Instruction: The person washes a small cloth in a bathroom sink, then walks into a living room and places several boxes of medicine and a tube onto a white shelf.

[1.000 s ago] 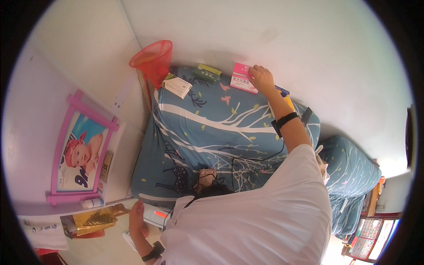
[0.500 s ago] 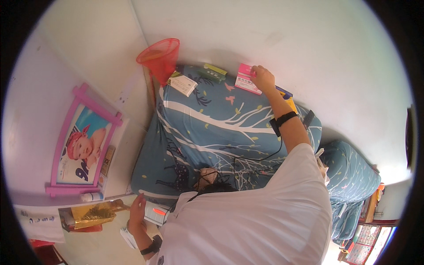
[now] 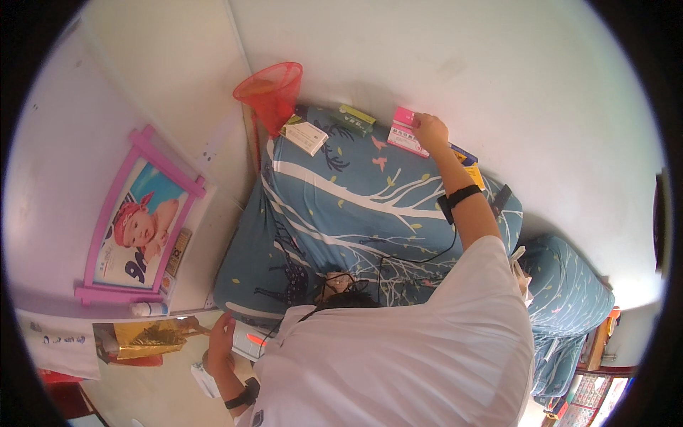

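My right hand (image 3: pixel 431 133) reaches far forward to a pink-and-white carton (image 3: pixel 407 141) on the top of a sofa with a blue patterned cover (image 3: pixel 320 210). Its fingers close on the carton's right edge, partly hiding it. A dark strap circles that wrist. Down at the left, my left hand (image 3: pixel 221 343) hangs with fingers stretched upward and apparently nothing in them. Just beside it is a white box with an orange stripe (image 3: pixel 249 345); whether the two touch is unclear.
Left of the carton lie a green box (image 3: pixel 357 119) and a white box (image 3: pixel 304 135), next to a red mesh net (image 3: pixel 274 92). Yellow and blue boxes (image 3: pixel 469 167) and a dark remote-like object (image 3: pixel 501 199) sit to the right. A pink-framed picture (image 3: pixel 139 228) hangs at left.
The view has shifted slightly, so the sofa and boxes appear a little further right. My right hand stays at the pink-and-white carton; my left hand is nearly unchanged.
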The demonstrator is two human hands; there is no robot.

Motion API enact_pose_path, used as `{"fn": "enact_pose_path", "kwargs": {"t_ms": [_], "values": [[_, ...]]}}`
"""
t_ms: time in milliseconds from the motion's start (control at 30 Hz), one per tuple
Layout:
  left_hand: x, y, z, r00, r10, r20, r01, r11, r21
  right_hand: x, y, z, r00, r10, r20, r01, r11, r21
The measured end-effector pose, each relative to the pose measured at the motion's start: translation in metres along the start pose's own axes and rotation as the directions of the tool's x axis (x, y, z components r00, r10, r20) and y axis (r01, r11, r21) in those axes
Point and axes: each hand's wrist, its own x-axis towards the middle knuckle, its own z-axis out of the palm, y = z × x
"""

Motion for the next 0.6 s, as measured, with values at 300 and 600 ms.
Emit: {"fn": "enact_pose_path", "kwargs": {"t_ms": [300, 600], "values": [[0.003, 0.001, 0.004, 0.999, 0.017, -0.041, -0.016, 1.000, 0.027, -0.008, -0.006, 0.011, 0.980, -0.197, -0.027, 0.182, 0.942, -0.281], [-0.002, -0.004, 0.012, 1.000, -0.008, -0.029, 0.009, 1.000, 0.024, -0.031, -0.009, 0.026, 0.950, -0.254, -0.180, 0.201, 0.942, -0.269]]}}
